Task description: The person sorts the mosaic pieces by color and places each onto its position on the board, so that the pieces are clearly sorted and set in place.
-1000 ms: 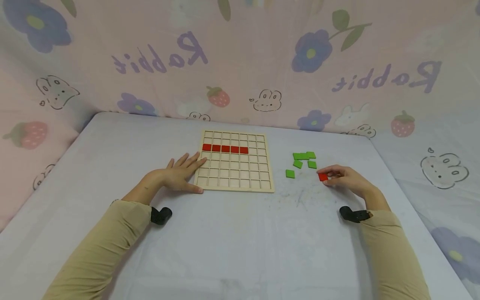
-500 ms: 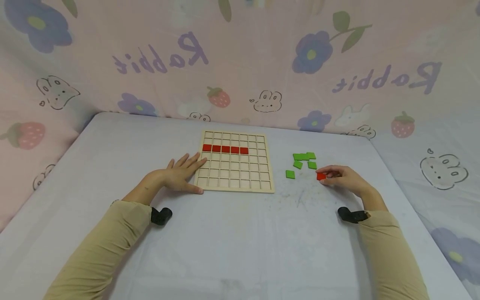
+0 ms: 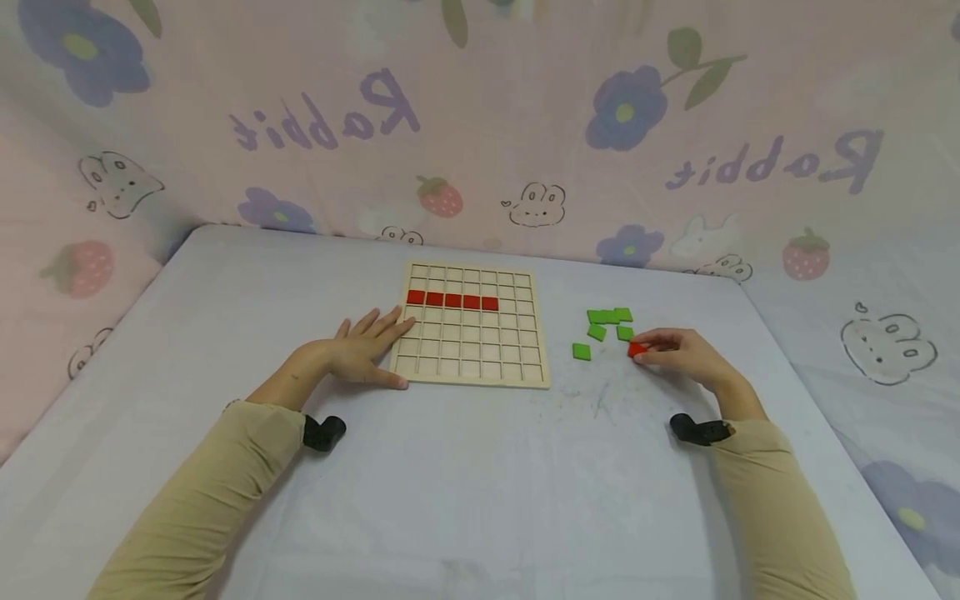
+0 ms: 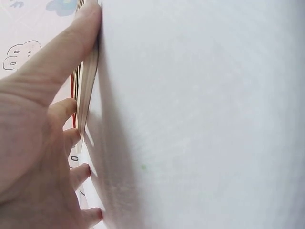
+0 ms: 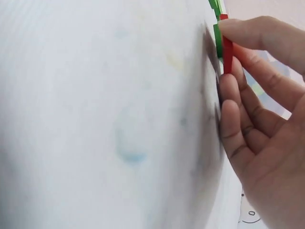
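Observation:
A light wooden grid board (image 3: 468, 358) lies on the table, with a row of several red tiles (image 3: 453, 301) in one of its upper rows. My left hand (image 3: 358, 354) rests with spread fingers against the board's left edge; in the left wrist view the thumb (image 4: 71, 43) lies along its side. To the right, my right hand (image 3: 686, 358) pinches a single red tile (image 3: 637, 349) between thumb and fingers. The right wrist view shows this red tile (image 5: 228, 52) on edge, close over the table.
Several loose green tiles (image 3: 603, 317) lie between the board and my right hand, one of them (image 3: 581, 352) nearer the board. A white cloth covers the table (image 3: 480, 483). Behind it hangs a printed curtain (image 3: 480, 125).
My right hand has shifted slightly left with the red tile, which has turned a little in its fingers. The left hand and the board have stayed in place.

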Available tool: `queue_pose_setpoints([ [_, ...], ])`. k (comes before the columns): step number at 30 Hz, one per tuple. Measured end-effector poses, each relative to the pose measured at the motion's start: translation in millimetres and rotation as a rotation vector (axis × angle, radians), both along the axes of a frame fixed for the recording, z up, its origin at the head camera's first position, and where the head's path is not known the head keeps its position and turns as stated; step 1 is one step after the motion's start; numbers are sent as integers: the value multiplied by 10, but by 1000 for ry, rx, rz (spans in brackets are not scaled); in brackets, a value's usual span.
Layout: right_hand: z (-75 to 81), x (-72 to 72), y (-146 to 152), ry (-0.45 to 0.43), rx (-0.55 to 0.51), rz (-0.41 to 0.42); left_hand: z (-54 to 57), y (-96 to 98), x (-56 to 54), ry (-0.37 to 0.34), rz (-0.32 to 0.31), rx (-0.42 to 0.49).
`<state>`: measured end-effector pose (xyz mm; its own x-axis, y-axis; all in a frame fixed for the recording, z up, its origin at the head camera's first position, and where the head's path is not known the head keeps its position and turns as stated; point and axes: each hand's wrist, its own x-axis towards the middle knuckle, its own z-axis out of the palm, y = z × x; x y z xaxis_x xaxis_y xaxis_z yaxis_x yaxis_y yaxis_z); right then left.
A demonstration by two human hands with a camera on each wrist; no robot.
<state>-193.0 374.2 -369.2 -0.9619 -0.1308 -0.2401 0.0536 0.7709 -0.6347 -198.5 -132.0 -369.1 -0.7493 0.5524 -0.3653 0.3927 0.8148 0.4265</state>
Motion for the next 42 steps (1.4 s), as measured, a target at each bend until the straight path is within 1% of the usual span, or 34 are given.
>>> queue_pose_setpoints([
  [4, -14, -30, -44, -6, -20, 2, 3, 4, 5, 1, -1, -1],
  [12, -29, -82, -135, 16, -70, 28, -2, 2, 9, 3, -5, -10],
  [19, -18, -128, -230, 26, -68, 39, -26, 6, -10, 5, -3, -11],
  [25, 0, -170, -320, 48, -96, 50, -22, -2, -7, 6, 1, -21],
  [30, -9, -210, -384, 63, -97, 65, -18, -10, -3, 6, 4, -11],
  [42, -40, -326, -565, 61, -114, 82, -25, -4, -4, 5, 6, -5],
])
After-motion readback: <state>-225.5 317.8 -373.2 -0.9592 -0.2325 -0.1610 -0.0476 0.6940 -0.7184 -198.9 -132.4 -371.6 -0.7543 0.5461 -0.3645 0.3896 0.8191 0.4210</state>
